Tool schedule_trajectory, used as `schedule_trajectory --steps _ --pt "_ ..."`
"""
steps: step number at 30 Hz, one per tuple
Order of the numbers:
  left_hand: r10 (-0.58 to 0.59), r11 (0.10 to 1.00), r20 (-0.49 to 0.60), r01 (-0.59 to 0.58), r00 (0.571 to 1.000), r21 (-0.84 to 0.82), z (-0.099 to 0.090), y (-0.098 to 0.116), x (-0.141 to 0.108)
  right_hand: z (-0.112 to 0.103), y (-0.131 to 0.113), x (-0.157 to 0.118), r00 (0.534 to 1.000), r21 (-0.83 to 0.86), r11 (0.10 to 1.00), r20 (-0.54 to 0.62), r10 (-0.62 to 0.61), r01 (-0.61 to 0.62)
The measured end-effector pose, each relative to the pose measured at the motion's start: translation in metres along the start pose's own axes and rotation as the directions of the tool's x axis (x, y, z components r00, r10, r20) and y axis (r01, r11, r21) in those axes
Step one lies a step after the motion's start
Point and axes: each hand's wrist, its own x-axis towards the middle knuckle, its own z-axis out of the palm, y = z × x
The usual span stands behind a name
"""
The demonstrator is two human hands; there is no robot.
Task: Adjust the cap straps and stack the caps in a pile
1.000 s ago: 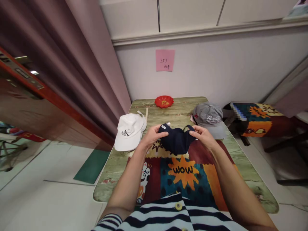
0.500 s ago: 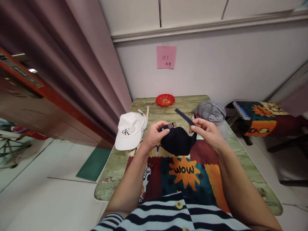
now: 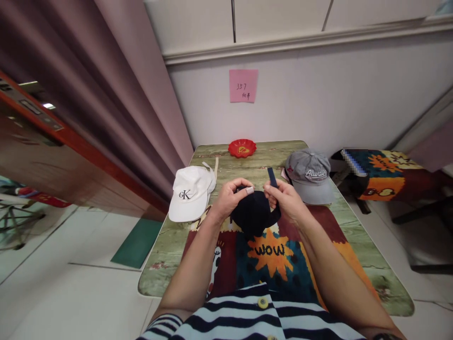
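Note:
A dark navy cap [image 3: 252,215] is held between my hands above the patterned cloth [image 3: 271,255]. My left hand [image 3: 231,198] is closed on the cap's rim, thumb on top; the metal buckle there is mostly covered by the fingers. Pinched in my right hand [image 3: 283,196] is the cap's navy strap [image 3: 272,177], its free end sticking up past the fingertips. To the left lies a white cap [image 3: 189,191] with a CK print and loose straps. Beyond my right hand sits a grey cap [image 3: 309,174] lettered "Always".
A red scalloped dish [image 3: 242,147] stands at the back of the wood-patterned table [image 3: 163,255], close to the wall. A pink note [image 3: 243,86] is stuck on the wall. At left are a curtain and a door; another cloth-covered surface [image 3: 385,172] is at right.
My right hand has moved left with the strap, close to my left hand. The strap's end now points more upright, and the buckle has become mostly hidden.

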Motion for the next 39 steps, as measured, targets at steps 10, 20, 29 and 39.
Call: schedule_trajectory --steps 10,20,29,39 --pt "0.1 0.993 -0.053 -0.097 0.994 0.066 0.013 -0.001 -0.001 0.012 0.017 0.005 0.991 -0.178 0.983 -0.123 -0.062 0.039" --pt "0.457 0.601 0.095 -0.385 0.885 0.7 0.014 0.011 -0.01 0.009 0.001 0.004 0.993 -0.24 0.97 -0.106 -0.052 0.025" --pt "0.441 0.56 0.039 -0.309 0.897 0.768 0.024 0.011 -0.016 0.011 0.003 0.006 0.991 -0.327 0.939 -0.043 -0.125 0.104" --pt "0.012 0.995 -0.239 -0.034 0.971 -0.089 0.003 -0.025 -0.007 -0.011 -0.009 -0.003 0.975 -0.427 0.89 -0.072 -0.21 0.16"
